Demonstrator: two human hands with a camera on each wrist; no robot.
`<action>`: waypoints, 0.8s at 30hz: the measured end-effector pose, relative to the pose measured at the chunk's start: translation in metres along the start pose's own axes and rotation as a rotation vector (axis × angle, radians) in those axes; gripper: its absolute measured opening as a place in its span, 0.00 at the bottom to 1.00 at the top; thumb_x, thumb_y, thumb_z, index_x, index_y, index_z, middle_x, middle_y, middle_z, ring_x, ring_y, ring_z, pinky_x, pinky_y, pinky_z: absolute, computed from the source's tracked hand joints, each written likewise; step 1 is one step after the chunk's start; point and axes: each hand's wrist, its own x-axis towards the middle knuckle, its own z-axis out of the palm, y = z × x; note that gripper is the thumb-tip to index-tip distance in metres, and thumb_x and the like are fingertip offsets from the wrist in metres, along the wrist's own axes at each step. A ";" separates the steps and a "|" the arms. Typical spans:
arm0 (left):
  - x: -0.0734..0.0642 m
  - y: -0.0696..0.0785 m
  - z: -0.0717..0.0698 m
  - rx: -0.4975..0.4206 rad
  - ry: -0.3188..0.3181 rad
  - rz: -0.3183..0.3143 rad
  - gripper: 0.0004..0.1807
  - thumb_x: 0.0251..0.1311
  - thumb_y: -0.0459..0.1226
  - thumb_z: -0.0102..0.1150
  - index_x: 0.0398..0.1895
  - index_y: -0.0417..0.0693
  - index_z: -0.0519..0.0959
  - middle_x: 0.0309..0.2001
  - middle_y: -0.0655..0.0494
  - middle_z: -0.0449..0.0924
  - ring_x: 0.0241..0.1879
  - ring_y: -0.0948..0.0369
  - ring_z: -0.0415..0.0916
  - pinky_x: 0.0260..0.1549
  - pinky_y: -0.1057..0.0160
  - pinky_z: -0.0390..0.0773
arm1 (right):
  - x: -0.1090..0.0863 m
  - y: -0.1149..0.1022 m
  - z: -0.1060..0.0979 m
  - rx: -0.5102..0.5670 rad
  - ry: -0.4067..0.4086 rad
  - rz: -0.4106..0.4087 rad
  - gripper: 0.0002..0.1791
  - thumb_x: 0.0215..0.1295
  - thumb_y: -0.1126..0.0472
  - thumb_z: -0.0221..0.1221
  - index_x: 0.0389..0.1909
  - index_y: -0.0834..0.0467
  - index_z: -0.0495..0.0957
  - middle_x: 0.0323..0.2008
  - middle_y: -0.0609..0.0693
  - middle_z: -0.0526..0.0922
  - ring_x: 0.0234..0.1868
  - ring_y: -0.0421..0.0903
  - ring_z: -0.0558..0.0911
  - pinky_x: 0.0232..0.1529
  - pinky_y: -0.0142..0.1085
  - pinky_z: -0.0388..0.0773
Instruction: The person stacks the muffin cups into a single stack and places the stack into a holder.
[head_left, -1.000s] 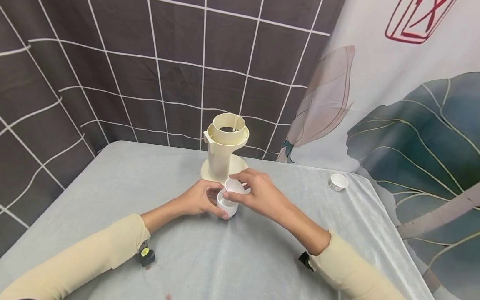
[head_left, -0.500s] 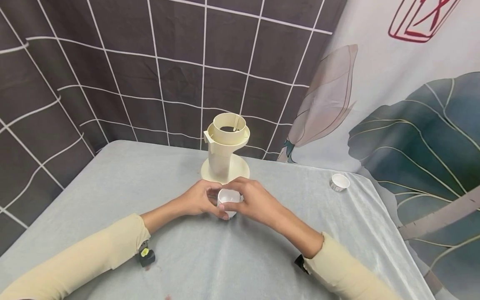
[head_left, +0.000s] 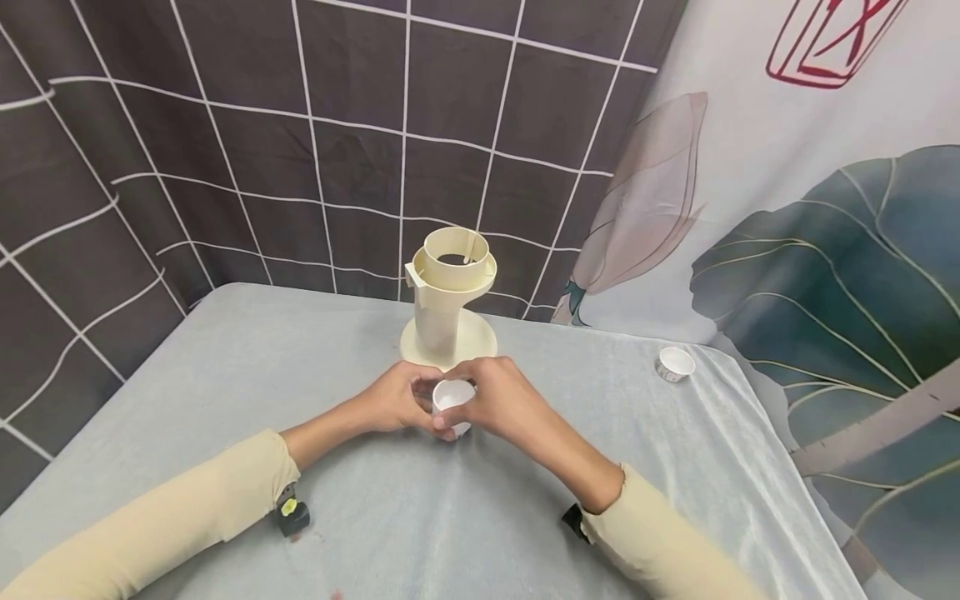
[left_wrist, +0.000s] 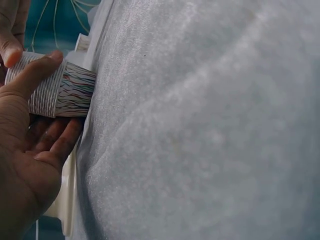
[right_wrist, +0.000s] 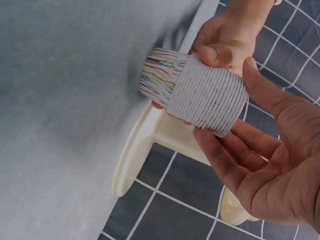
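Note:
A nested stack of small white paper cups stands mouth up on the cloth; its lowest cup has colourful wavy streaks. My left hand curls round the stack from the left, thumb in front and fingers behind, as the left wrist view shows. From the right, my right hand holds the upper rims between its thumb and fingers. Looking from above, I see the white inside of the top cup. Right behind both hands stands a cream plastic stand with a round base and a ring-shaped top.
One more paper cup sits at the far right of the table, near its edge. Grey cloth covers the table. A dark curtain with white grid lines hangs right behind it, and a leaf-patterned one hangs at the right.
My right hand has lowered the cups it held down into the stack in my left hand, and its wrist has shifted left. The left hand has stayed in place.

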 end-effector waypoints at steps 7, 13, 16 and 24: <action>-0.001 -0.001 -0.001 0.008 0.003 0.006 0.29 0.47 0.26 0.89 0.56 0.31 0.88 0.46 0.55 0.93 0.46 0.66 0.90 0.52 0.62 0.96 | 0.001 -0.005 0.001 -0.005 0.018 0.016 0.26 0.48 0.52 0.90 0.50 0.50 0.96 0.49 0.46 0.97 0.52 0.47 0.92 0.55 0.44 0.91; -0.001 -0.001 0.000 -0.002 -0.003 0.010 0.31 0.48 0.25 0.88 0.58 0.30 0.87 0.50 0.48 0.94 0.48 0.64 0.91 0.54 0.61 0.96 | 0.001 -0.005 0.001 0.002 0.023 0.037 0.26 0.48 0.51 0.90 0.50 0.49 0.96 0.48 0.45 0.97 0.51 0.46 0.92 0.52 0.42 0.90; -0.001 0.000 0.000 -0.011 -0.004 0.000 0.32 0.47 0.25 0.88 0.59 0.30 0.87 0.52 0.44 0.94 0.49 0.64 0.91 0.55 0.60 0.96 | 0.001 -0.003 -0.001 0.005 0.006 0.050 0.26 0.48 0.50 0.90 0.49 0.49 0.96 0.46 0.44 0.97 0.48 0.44 0.90 0.49 0.39 0.88; -0.001 -0.002 -0.001 -0.010 -0.001 -0.034 0.29 0.48 0.25 0.87 0.57 0.30 0.87 0.52 0.45 0.93 0.50 0.63 0.91 0.57 0.60 0.95 | 0.002 0.010 -0.008 0.029 -0.057 -0.020 0.26 0.48 0.48 0.89 0.49 0.50 0.94 0.41 0.40 0.95 0.43 0.39 0.87 0.43 0.32 0.84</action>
